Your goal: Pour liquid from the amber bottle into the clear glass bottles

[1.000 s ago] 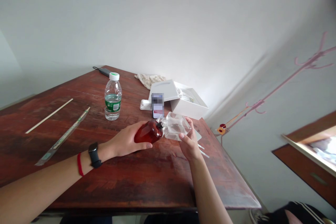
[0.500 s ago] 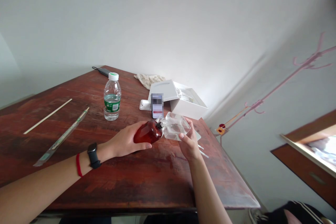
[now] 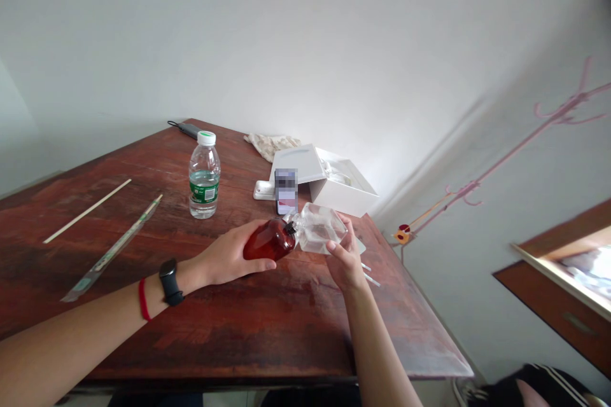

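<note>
- left hand (image 3: 224, 257) closed around red bottle (image 3: 268, 240)
- right hand (image 3: 344, 264) gripping clear bottle (image 3: 319, 230)
- bottles neck to neck, long axis running left-right; probably touching, hard to tell

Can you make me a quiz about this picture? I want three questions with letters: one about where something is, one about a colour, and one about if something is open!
1. Where is the dark-red glass bottle?
A) On the floor
B) In the left hand
C) On a shelf

2. What colour is the string on the left wrist?
A) Blue
B) Yellow
C) Red

3. How is the white box?
A) Open
B) Shut
C) Upside down

Answers:
1. B: the fingers wrap around it, beside the clear glass bottle in the right hand.
2. C: the band beside the black watch looks red.
3. A: its lid sits tilted aside.
</note>
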`<action>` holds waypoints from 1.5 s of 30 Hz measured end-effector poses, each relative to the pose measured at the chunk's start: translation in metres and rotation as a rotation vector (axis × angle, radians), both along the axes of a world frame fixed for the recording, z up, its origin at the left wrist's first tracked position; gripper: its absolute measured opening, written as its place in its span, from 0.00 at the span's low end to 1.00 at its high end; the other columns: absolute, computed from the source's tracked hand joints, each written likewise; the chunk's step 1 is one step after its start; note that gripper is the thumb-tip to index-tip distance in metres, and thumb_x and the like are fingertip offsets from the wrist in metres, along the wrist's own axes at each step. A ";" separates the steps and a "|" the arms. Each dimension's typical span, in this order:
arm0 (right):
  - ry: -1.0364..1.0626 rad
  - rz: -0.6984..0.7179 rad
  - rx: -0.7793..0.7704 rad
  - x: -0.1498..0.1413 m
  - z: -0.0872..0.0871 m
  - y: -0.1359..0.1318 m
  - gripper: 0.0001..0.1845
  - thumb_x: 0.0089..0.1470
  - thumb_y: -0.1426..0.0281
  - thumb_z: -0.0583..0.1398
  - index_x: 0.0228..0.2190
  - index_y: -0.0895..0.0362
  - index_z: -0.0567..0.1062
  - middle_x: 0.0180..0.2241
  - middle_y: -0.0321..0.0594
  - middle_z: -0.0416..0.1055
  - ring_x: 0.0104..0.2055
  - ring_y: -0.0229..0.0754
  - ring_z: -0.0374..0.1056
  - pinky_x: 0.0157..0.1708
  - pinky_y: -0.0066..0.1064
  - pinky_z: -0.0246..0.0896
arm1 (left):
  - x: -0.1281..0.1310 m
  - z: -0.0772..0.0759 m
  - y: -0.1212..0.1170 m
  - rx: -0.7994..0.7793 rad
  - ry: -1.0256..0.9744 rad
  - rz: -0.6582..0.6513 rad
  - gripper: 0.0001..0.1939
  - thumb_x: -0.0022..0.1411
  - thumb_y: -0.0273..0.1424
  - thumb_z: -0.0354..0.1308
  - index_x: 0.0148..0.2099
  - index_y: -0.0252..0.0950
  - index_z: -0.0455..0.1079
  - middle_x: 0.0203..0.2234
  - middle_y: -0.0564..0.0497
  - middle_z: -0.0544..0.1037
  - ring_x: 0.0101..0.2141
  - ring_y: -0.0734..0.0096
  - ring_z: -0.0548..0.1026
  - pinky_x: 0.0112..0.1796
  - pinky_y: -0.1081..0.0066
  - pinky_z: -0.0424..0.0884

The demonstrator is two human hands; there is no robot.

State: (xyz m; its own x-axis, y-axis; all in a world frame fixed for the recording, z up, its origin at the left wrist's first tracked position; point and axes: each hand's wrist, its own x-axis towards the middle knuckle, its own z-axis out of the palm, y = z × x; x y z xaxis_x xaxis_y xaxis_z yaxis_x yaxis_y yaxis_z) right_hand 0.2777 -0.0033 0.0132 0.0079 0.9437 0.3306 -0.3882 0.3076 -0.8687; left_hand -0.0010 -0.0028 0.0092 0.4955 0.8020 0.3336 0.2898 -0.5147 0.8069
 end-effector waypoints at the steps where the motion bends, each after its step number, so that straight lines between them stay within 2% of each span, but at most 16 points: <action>1: -0.002 -0.001 0.000 0.000 0.000 0.000 0.33 0.39 0.64 0.80 0.46 0.44 0.75 0.45 0.35 0.80 0.46 0.47 0.76 0.49 0.39 0.73 | 0.000 0.000 0.000 0.002 0.001 0.000 0.38 0.63 0.51 0.71 0.68 0.42 0.67 0.61 0.42 0.79 0.57 0.46 0.80 0.58 0.54 0.74; 12: -0.045 -0.017 0.022 -0.001 0.000 0.000 0.34 0.41 0.61 0.80 0.48 0.43 0.74 0.45 0.38 0.81 0.45 0.49 0.77 0.49 0.42 0.73 | 0.000 0.000 0.000 0.004 0.007 0.003 0.38 0.63 0.51 0.71 0.68 0.42 0.67 0.61 0.42 0.79 0.57 0.45 0.80 0.57 0.53 0.75; 19: -0.023 -0.003 0.034 -0.001 0.002 -0.001 0.33 0.42 0.63 0.80 0.49 0.43 0.76 0.48 0.38 0.82 0.47 0.48 0.78 0.49 0.39 0.74 | 0.000 -0.002 0.000 0.018 0.001 -0.004 0.38 0.63 0.50 0.71 0.69 0.42 0.66 0.61 0.41 0.79 0.57 0.45 0.80 0.58 0.53 0.74; 25: -0.051 -0.007 0.041 -0.003 0.005 -0.003 0.33 0.42 0.60 0.79 0.49 0.43 0.75 0.50 0.40 0.82 0.48 0.52 0.79 0.49 0.45 0.76 | 0.001 -0.002 -0.001 0.005 0.002 0.004 0.39 0.62 0.50 0.71 0.69 0.42 0.66 0.61 0.41 0.79 0.58 0.44 0.79 0.59 0.52 0.74; 37: -0.066 -0.004 0.052 -0.002 0.003 -0.003 0.32 0.44 0.61 0.79 0.50 0.43 0.75 0.51 0.40 0.82 0.48 0.51 0.78 0.49 0.44 0.76 | 0.000 -0.001 -0.002 0.018 0.023 0.016 0.39 0.63 0.51 0.71 0.69 0.41 0.66 0.62 0.40 0.79 0.58 0.43 0.79 0.58 0.51 0.74; 45: -0.072 0.000 0.033 -0.003 0.006 -0.004 0.33 0.43 0.59 0.79 0.49 0.44 0.73 0.52 0.42 0.82 0.48 0.55 0.80 0.50 0.50 0.76 | 0.000 0.001 -0.002 0.016 0.018 0.013 0.38 0.62 0.50 0.71 0.69 0.41 0.67 0.61 0.40 0.79 0.58 0.44 0.79 0.58 0.52 0.74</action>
State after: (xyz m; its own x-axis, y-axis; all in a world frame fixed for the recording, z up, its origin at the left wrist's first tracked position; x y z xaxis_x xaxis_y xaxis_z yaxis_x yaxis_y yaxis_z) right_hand 0.2746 -0.0069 0.0188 -0.0166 0.9322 0.3617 -0.3253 0.3370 -0.8835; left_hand -0.0005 -0.0053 0.0099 0.4908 0.8032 0.3377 0.3114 -0.5237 0.7930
